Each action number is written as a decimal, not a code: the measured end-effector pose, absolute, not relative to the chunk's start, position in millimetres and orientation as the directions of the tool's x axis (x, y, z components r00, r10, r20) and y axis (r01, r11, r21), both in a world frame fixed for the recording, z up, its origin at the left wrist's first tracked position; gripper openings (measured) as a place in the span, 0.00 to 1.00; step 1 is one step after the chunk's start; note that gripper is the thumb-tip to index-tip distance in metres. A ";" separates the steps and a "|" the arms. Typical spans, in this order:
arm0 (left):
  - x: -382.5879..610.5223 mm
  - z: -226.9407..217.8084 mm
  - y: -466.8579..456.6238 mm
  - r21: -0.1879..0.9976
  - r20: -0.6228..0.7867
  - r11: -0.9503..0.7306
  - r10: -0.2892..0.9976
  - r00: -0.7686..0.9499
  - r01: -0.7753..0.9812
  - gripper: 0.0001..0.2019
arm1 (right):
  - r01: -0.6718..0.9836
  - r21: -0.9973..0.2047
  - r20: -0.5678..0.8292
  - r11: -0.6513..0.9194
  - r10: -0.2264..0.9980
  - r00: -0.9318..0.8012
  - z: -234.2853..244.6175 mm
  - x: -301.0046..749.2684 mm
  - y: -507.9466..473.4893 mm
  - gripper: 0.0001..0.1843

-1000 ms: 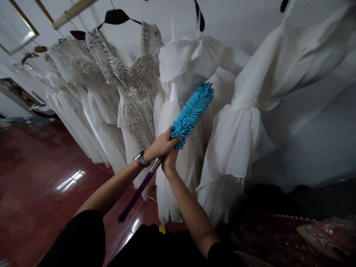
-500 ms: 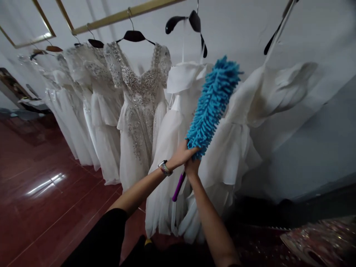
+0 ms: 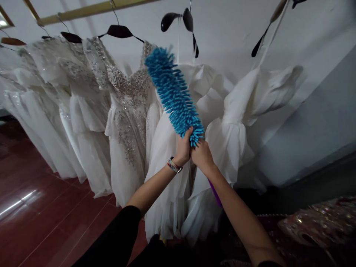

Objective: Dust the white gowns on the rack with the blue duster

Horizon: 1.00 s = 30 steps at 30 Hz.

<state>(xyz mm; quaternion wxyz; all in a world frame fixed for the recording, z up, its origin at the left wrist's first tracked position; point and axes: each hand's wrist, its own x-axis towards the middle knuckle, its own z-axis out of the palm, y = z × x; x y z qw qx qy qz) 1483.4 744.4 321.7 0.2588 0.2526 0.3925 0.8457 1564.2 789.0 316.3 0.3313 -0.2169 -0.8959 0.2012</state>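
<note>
Red tile floor (image 3: 36,230) gleams at 8 o'clock of the frame, below a row of white gowns (image 3: 36,111) hung on dark hangers (image 3: 119,31) from a brass rail (image 3: 83,9). Next along, a beaded gown (image 3: 128,122) carries dense silver work across its bodice.

Left hand (image 3: 183,148), with bracelets (image 3: 174,165) at its wrist, rises from 7 o'clock and closes around the neck of a blue chenille duster (image 3: 172,91), its fingers curled against the base of the fronds. Right hand (image 3: 202,156) comes in from 5 o'clock, pressed against the left and apparently closed on the same neck, though its fingers are too hidden to tell how they wrap. The duster head tilts toward 11 o'clock, its tip in front of the beaded gown's shoulder; whether it touches the beads cannot be told. Purple handle (image 3: 214,193) emerges below the right hand, angled toward 5 o'clock.

At this point, the duster is held up among the gowns at bodice height. A ruffled gown (image 3: 228,137) crowds the hands at 3 o'clock, and beyond it lie a pale wall (image 3: 328,111) and, at 4 o'clock, sequined cloth (image 3: 317,222). Any sideways move has little room, since fabric hangs close on both sides; the open space lies over the floor.
</note>
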 end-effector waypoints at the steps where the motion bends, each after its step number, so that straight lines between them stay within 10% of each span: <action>1: 1482.2 320.2 747.3 0.793 0.205 -0.557 0.626 -0.752 -0.247 0.23 | 0.269 -0.522 0.486 0.809 0.541 -0.686 313.8 1561.6 791.8 0.23; 5: 1477.7 306.0 751.5 0.828 0.066 -0.495 0.552 -0.832 -0.263 0.26 | 0.368 -0.568 0.301 0.736 0.602 -0.739 304.8 1554.9 801.9 0.25; 11: 1467.0 313.9 758.8 0.881 0.205 -0.460 0.583 -0.787 -0.111 0.20 | 0.221 -0.526 0.499 0.821 0.509 -0.701 299.4 1545.7 816.6 0.24; 17: 1454.0 309.5 752.0 0.858 0.074 -0.453 0.575 -0.815 -0.242 0.23 | 0.239 -0.640 0.359 0.730 0.559 -0.747 296.9 1531.8 817.7 0.22; 30: 1433.7 291.8 729.4 0.872 0.271 -0.485 0.588 -0.762 -0.064 0.28 | 0.074 -0.728 0.433 0.681 0.542 -0.720 271.5 1517.3 811.9 0.20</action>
